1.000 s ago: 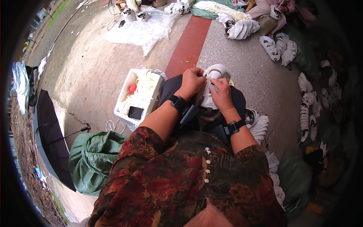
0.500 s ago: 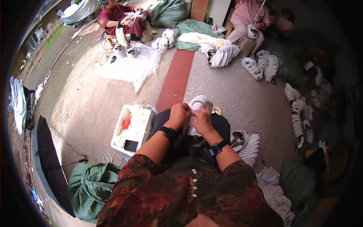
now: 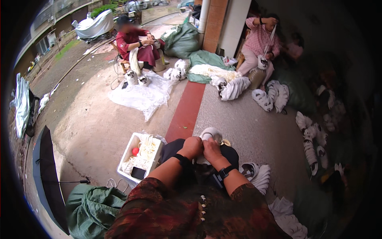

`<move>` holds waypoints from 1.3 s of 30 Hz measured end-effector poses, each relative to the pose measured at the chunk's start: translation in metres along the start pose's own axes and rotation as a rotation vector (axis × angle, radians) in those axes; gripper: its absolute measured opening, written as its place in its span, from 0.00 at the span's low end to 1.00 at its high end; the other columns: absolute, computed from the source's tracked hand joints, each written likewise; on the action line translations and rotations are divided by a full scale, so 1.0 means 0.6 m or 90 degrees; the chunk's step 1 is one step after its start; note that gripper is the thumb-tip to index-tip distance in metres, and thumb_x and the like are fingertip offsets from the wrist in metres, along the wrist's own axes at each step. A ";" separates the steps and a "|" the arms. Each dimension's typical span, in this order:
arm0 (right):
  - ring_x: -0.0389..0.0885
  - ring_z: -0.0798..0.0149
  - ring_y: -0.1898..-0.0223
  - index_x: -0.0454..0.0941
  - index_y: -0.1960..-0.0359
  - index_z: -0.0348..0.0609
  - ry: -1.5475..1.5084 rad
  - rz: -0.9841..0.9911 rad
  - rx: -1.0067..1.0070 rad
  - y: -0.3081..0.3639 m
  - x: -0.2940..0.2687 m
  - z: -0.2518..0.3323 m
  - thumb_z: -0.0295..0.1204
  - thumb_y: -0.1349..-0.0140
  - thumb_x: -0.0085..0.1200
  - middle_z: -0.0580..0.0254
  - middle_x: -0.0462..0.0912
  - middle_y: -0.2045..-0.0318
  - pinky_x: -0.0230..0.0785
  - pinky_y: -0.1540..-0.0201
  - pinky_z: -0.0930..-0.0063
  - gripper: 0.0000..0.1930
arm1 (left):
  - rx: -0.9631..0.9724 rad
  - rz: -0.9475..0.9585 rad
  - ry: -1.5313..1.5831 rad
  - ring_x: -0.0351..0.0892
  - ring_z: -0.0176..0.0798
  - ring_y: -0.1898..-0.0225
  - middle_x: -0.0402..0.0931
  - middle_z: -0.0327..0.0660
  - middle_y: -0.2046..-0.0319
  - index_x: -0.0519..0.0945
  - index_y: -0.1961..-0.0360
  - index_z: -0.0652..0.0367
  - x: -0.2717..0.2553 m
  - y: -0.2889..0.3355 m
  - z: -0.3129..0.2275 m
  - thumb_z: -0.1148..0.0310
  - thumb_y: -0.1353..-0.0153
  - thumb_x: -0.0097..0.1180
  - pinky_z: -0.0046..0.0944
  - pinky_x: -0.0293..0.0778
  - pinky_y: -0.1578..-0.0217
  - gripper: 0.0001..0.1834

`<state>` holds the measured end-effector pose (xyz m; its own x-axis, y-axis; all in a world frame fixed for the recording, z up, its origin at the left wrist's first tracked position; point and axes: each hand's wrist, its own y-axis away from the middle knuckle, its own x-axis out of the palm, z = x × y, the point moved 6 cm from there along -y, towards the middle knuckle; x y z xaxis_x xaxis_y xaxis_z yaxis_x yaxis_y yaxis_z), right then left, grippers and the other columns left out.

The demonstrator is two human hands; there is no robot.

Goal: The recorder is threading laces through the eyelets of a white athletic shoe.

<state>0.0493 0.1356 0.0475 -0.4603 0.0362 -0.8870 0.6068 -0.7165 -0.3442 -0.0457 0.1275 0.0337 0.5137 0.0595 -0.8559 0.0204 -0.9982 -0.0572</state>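
Note:
On my lap rests a white shoe (image 3: pixel 211 132), its rounded end showing beyond my fingers. My left hand (image 3: pixel 192 147) is closed, knuckles up, at the shoe's near side. Right against it, my right hand (image 3: pixel 212 149) is closed too, fingers pinched together. Whatever the fingertips hold is hidden. A small beige round piece (image 3: pixel 226 142) shows just right of the shoe. Left of my knees stands a white box (image 3: pixel 124 169) holding pale laces (image 3: pixel 146 148), a red ball (image 3: pixel 135 151) and a dark phone (image 3: pixel 138 173).
Nested white shoes (image 3: pixel 260 179) lie by my right knee, with further stacks (image 3: pixel 310 153) to the right. An open black umbrella (image 3: pixel 47 179) and green cloth (image 3: pixel 94 209) lie left. Two co-workers (image 3: pixel 137 47) sit farther off handling shoes; another person is dim behind.
The view has tilted up, so everything sits lower in the picture. My hands have drawn together, the left fist now touching the right hand.

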 end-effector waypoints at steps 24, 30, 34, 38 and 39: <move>0.74 0.62 0.60 0.72 0.78 0.38 -1.201 -0.184 0.123 0.020 -0.262 -0.019 0.26 0.42 0.51 0.56 0.77 0.71 0.64 0.61 0.74 0.08 | -0.027 -0.055 0.354 0.79 0.50 0.73 0.78 0.48 0.78 0.81 0.73 0.55 -0.027 0.035 0.019 0.67 0.53 0.56 0.42 0.74 0.71 0.07; 0.70 0.68 0.70 0.72 0.75 0.35 -1.102 -0.135 0.143 0.039 -0.221 -0.011 0.25 0.40 0.48 0.52 0.78 0.70 0.62 0.62 0.77 0.07 | 0.128 -0.094 0.150 0.73 0.47 0.66 0.73 0.45 0.73 0.80 0.72 0.63 -0.049 0.074 -0.054 0.62 0.51 0.59 0.43 0.70 0.64 0.13; 0.71 0.71 0.71 0.73 0.73 0.36 -1.077 -0.122 0.186 0.046 -0.207 -0.001 0.25 0.40 0.49 0.54 0.78 0.70 0.64 0.62 0.78 0.06 | 0.210 -0.099 -0.145 0.71 0.46 0.63 0.72 0.43 0.71 0.78 0.76 0.59 -0.036 0.087 -0.085 0.66 0.54 0.55 0.42 0.69 0.64 0.08; 0.75 0.71 0.69 0.73 0.69 0.36 -1.054 -0.107 0.239 0.061 -0.191 -0.006 0.21 0.42 0.50 0.56 0.79 0.70 0.67 0.62 0.81 0.01 | 0.210 -0.130 -0.142 0.73 0.47 0.64 0.74 0.44 0.72 0.78 0.72 0.58 -0.038 0.098 -0.086 0.70 0.53 0.50 0.41 0.71 0.67 0.07; 0.75 0.70 0.68 0.72 0.68 0.36 -1.041 -0.109 0.266 0.066 -0.186 -0.010 0.19 0.43 0.50 0.56 0.79 0.69 0.67 0.63 0.81 0.02 | 0.212 -0.132 -0.142 0.73 0.47 0.64 0.74 0.44 0.72 0.78 0.72 0.58 -0.043 0.108 -0.089 0.70 0.53 0.50 0.41 0.71 0.67 0.07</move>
<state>0.1286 0.1071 0.1309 -0.7977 -0.3864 0.4630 0.4067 -0.9116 -0.0600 -0.0116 0.0608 0.0794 0.3293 0.2959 -0.8967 -0.1925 -0.9087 -0.3706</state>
